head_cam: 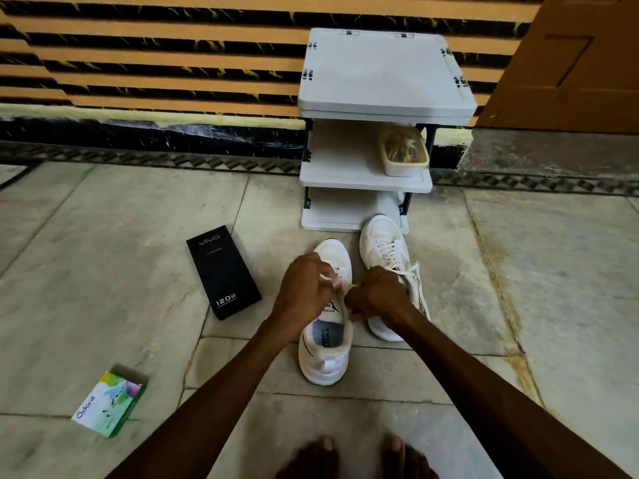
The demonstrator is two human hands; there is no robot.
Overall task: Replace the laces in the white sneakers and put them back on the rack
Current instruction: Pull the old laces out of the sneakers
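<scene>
While poised over the near white sneaker (325,361), left hand (304,288) pinches a white fabric lace (326,279); right hand (375,295) fist-curled round more lace.

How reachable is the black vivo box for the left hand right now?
Probably yes: only bare floor lies between the left hand and the black box. It pinches a lace, though, and must let go first.

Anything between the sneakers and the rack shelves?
Nothing visible on the floor between. The far sneaker lies toe-first at the bottom shelf of the rack, ahead-right of the near sneaker. A tub fills the right of the middle shelf. The black box lies aside, left.
</scene>
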